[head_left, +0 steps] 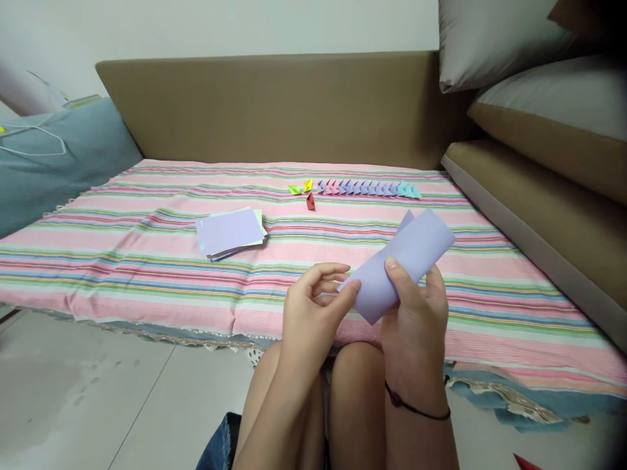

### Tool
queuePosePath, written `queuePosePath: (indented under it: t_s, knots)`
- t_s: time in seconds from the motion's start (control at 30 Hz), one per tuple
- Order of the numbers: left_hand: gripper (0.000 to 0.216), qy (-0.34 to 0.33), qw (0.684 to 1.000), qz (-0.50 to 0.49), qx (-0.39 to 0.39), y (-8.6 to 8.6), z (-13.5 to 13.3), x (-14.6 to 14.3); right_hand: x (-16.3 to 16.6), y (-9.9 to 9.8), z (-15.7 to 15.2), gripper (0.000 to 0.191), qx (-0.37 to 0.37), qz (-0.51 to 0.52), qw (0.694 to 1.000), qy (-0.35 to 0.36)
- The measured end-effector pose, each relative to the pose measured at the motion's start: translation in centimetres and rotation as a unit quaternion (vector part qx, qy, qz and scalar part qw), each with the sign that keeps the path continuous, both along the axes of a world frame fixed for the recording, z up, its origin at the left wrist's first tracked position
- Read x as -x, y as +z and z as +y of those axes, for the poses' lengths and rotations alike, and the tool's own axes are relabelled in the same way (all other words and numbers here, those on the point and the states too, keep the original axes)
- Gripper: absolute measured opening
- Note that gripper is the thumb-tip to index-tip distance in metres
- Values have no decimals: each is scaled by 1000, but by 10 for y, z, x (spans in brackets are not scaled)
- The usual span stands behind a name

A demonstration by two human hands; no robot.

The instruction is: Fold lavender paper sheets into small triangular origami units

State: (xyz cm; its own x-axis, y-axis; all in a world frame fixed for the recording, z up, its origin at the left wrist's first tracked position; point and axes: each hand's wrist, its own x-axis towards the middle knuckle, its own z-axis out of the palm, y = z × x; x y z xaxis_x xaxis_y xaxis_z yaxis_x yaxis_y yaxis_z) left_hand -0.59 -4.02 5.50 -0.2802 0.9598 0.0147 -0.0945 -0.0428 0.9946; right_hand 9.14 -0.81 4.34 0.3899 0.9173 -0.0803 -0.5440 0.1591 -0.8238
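Note:
My right hand (416, 313) grips a lavender sheet of paper (406, 258) folded over lengthwise, thumb on top and fingers behind it. My left hand (313, 307) pinches the sheet's lower left corner with thumb and forefinger. Both hands hover above my knees, in front of the striped bed cover (147, 261). A stack of pastel paper sheets (230, 233) lies on the cover to the left. Farther back stands a row of several small folded paper boats (365, 188) in yellow, pink, purple and teal, with one red boat (310, 202) just in front of the row.
A tan padded backboard (274, 104) runs behind the cover. Tan and grey cushions (539, 117) are piled at the right. A blue-grey bundle with a white wire hanger (39, 147) sits at the left. Grey floor tiles (98, 405) lie below.

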Motion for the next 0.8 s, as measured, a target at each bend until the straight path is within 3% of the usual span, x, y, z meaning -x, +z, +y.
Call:
queuePosePath:
  t_s: [0.17,0.37,0.5,0.8]
  knots:
    - [16,-36,999,23,-29,6,2,1,-1,-1,-2,80,-24,-65,995,69]
    - [11,1,999,22,-36,9,2,3,-2,-4,-4,79,-42,-90,986,137]
    - [12,-10,999,33,-42,4,7,10,-4,-8,-1,83,-28,-83,980,181]
    - [14,-25,999,32,-33,-10,16,15,-6,-13,5,88,-4,-105,977,185]
